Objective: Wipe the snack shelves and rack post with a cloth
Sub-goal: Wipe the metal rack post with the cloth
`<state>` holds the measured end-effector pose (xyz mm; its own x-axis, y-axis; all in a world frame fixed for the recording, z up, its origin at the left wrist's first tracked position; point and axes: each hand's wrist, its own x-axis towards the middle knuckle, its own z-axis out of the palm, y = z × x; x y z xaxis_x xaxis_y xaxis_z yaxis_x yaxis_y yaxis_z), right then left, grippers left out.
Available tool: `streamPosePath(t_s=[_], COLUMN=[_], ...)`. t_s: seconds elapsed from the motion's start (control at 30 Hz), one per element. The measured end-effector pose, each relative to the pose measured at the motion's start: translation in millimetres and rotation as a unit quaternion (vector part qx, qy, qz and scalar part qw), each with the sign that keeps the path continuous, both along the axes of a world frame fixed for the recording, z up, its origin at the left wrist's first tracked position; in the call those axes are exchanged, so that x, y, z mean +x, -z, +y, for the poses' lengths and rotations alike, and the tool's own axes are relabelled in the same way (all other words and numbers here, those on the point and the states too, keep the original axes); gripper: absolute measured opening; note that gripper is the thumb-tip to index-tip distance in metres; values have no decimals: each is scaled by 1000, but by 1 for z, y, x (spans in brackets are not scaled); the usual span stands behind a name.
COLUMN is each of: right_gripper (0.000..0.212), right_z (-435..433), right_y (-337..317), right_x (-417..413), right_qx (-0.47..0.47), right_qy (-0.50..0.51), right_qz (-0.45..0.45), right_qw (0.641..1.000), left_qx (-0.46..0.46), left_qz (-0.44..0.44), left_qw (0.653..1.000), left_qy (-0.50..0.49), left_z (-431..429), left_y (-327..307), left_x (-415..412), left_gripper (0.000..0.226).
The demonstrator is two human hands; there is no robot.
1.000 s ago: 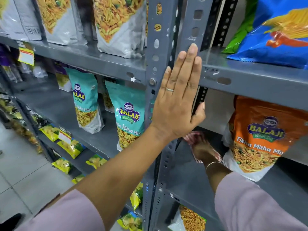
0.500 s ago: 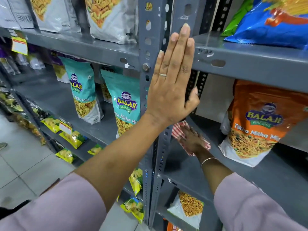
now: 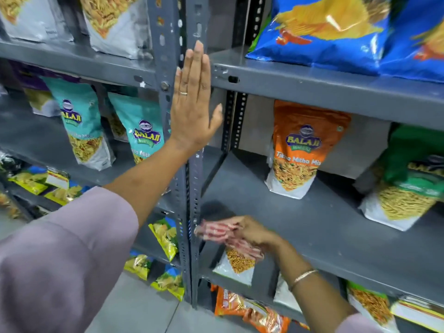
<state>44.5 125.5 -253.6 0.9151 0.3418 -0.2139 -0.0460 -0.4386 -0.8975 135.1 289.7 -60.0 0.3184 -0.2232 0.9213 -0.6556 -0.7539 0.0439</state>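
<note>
The fingers [image 3: 195,66] of the left hand [image 3: 192,111] are held straight and together, thumb spread to the side, and are laid flat against the grey rack post [image 3: 192,179]; nothing is gripped by them. A ring is worn on one finger. The fingers [image 3: 236,224] of the right hand [image 3: 252,233] are closed around a red-and-white checked cloth [image 3: 216,233], which is bunched and pressed to the post at the front left corner of the middle shelf [image 3: 312,227]. Part of the cloth hangs below the shelf edge. A thin bangle [image 3: 304,277] is worn on the right wrist, and both arms are covered by pale mauve sleeves [image 3: 64,260].

On the middle shelf, well apart from the cloth, an orange snack pouch [image 3: 302,150] is stood upright, with a green pouch [image 3: 408,179] to its right. Blue bags [image 3: 336,32] are set on the shelf above. Left of the post, two teal pouches [image 3: 81,121] are stood on the neighbouring shelf, and yellow packets [image 3: 165,236] are seen on lower shelves.
</note>
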Motion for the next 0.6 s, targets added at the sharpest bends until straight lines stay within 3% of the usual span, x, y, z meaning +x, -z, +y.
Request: streamPosePath(t_s=[0.07, 0.1, 0.13, 0.2, 0.27, 0.3, 0.33, 0.47, 0.53, 0.6], right_gripper=[41, 43, 42, 50, 66, 64, 65, 55, 56, 57], right_z=[-17, -24, -30, -34, -9, 12, 30, 41, 2, -46], right_y=[-10, -9, -1, 21, 42, 43, 45, 29, 41, 50], right_x=[7, 15, 23, 30, 26, 27, 33, 48, 39, 21], right_qx=[226, 274, 219, -87, -366, -460, -480, -412, -426, -454], right_qy=[105, 194, 271, 348, 222, 159, 132, 111, 160, 251], right_qz=[30, 18, -18, -89, -56, -55, -69, -109, -76, -30], right_qw=[968, 942, 937, 929, 902, 872, 865, 898, 887, 854], left_qx=[4, 4, 4, 6, 6, 4, 1, 2, 8, 9], left_qz=[2, 1, -1, -8, -20, -24, -27, -26, -21, -13], left_qw=[1000, 1000, 1000, 1000, 1000, 1000, 1000, 999, 999, 999], left_qy=[-3, -5, -6, -10, -12, -13, -15, -23, -31, -37], left_z=[0, -1, -1, -2, -2, -2, -2, -2, -2, -2], left_y=[0, 0, 0, 1, 3, 4, 5, 5, 4, 4], left_x=[-1, -1, -1, 0, 3, 5, 7, 6, 4, 3], left_gripper=[79, 78, 78, 77, 77, 78, 78, 78, 76, 75])
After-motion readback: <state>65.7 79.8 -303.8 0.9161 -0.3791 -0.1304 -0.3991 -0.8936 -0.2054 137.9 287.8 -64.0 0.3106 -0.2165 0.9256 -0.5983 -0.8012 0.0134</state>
